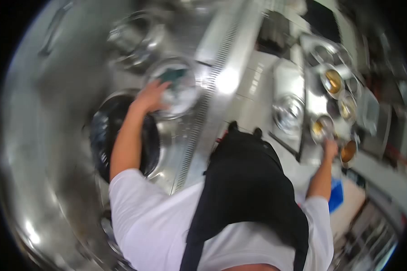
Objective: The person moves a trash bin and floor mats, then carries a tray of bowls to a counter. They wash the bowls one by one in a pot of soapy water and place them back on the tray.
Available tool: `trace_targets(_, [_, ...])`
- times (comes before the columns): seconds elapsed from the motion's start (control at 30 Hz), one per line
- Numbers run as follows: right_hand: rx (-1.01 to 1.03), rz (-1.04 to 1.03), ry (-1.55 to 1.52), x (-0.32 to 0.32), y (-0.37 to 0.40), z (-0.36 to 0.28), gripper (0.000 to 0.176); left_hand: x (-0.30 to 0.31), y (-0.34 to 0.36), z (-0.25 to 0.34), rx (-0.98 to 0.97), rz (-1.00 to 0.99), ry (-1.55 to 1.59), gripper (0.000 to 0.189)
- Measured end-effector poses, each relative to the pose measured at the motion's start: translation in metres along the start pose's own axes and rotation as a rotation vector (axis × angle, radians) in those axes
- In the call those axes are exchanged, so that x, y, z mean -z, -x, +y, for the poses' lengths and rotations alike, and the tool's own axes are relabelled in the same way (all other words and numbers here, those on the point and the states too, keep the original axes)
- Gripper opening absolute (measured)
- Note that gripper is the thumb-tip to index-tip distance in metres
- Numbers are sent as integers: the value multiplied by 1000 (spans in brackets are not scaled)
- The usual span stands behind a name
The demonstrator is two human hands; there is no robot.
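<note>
Steel bowl point(188, 92) under spread left hand point(152, 96); right hand point(331, 147) grip too blurred to tell.

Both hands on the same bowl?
No: left hand touches the bowl with the green sponge, right hand is by a small pot apart.

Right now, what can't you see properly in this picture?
All in the head view:
- Left hand: motion blur. It is at the bowl, but its grip cannot be told.
- Green thing in the bowl: blurred, sponge or cloth unclear.
- Right hand: small and blurred, by the pots. Whether it holds one is unclear.
- The yellow in the pots: too small to tell.
- Below the waist: hidden by the apron.
</note>
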State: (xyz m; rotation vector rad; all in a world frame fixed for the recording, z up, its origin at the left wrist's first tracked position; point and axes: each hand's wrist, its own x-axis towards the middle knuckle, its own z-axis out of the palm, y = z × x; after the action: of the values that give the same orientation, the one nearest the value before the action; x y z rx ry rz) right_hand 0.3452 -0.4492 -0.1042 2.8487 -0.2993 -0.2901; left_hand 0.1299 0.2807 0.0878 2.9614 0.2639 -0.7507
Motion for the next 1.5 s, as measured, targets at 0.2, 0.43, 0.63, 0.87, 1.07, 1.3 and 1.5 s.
trace_targets(0.2, [-419, -212, -1369, 13, 42, -26, 29, -68, -47, -3, 75, -271, -101, 87])
trace_targets(0.43, [-495, 8, -1508, 0, 84, -11, 42, -17, -44, 11, 104, -364, -38, 55])
trace_targets(0.63, [-908, 357, -987, -49, 96, 48, 69, 21, -6, 60, 77, 410, 463, 32])
trace_targets(0.87, [-828, -119, -1937, -81, 58, 70, 42, -31, -87, 314, -379, 530, 776, 40])
trace_targets(1.07, [-580, -374, -1985, -87, 77, 86, 37, -145, -173, 503, -87, -365, 1595, 58])
trace_targets(1.3, [-611, -324, -2072, -89, 130, 90, 41, -186, -178, 545, -108, 112, 1148, 52])
trace_targets(1.5, [-442, -384, -2140, -131, 149, 128, 35, -252, -241, 571, -810, 141, -29, 26])
